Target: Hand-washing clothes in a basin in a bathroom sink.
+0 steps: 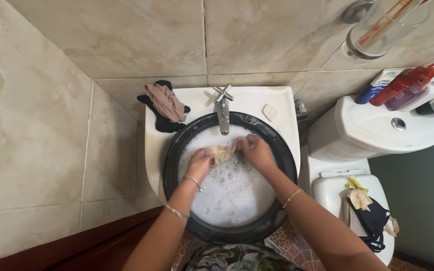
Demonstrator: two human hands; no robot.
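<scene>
Beige cloth [222,153] is sitting in white suds inside a black basin [177,145], white sink [249,98] around it, mottled beige tiles [41,100], red and purple bottles [403,86] glowing nearby.

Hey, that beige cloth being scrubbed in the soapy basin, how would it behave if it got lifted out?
Likely floppy: the beige cloth is bunched and creased between the left hand and the right hand. Probably heavy for its size and dripping, since it sits in the foamy water of the black basin. The suds may make it somewhat slippery.
</scene>
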